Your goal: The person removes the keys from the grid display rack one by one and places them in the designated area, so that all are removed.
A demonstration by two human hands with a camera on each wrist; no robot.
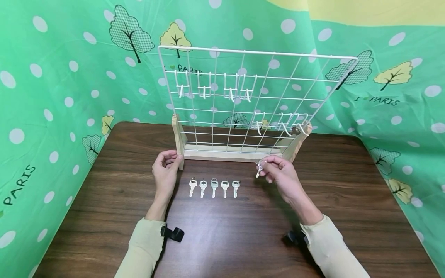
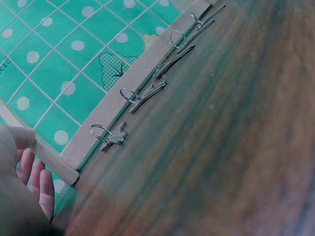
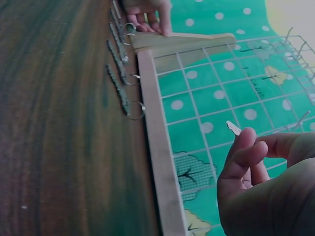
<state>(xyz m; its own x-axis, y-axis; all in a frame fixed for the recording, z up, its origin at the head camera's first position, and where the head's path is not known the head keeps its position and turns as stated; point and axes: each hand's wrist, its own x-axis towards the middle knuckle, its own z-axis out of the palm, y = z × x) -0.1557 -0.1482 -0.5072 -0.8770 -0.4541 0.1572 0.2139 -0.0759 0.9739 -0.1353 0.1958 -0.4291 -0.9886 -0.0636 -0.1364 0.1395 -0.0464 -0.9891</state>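
In the head view my right hand point(image 1: 279, 173) pinches a small silver key point(image 1: 258, 170) with a ring, in front of the rack's right end. The key's tip point(image 3: 232, 128) sticks out past the fingertips in the right wrist view. My left hand point(image 1: 166, 170) touches the outer side of the rack's left wooden foot point(image 1: 181, 161) with its thumb; its other fingers lie loosely bent beside it. A white wire grid rack point(image 1: 243, 51) stands upright on a wooden base point(image 1: 226, 154). Several more silver keys with rings point(image 1: 214, 189) lie in a row before it.
White hooks point(image 1: 204, 92) hang on the grid's upper left, with more hooks point(image 1: 284, 127) at its lower right. Everything stands on a dark wooden table point(image 1: 222, 239). Behind it hangs a green dotted cloth point(image 1: 69, 58) with printed trees.
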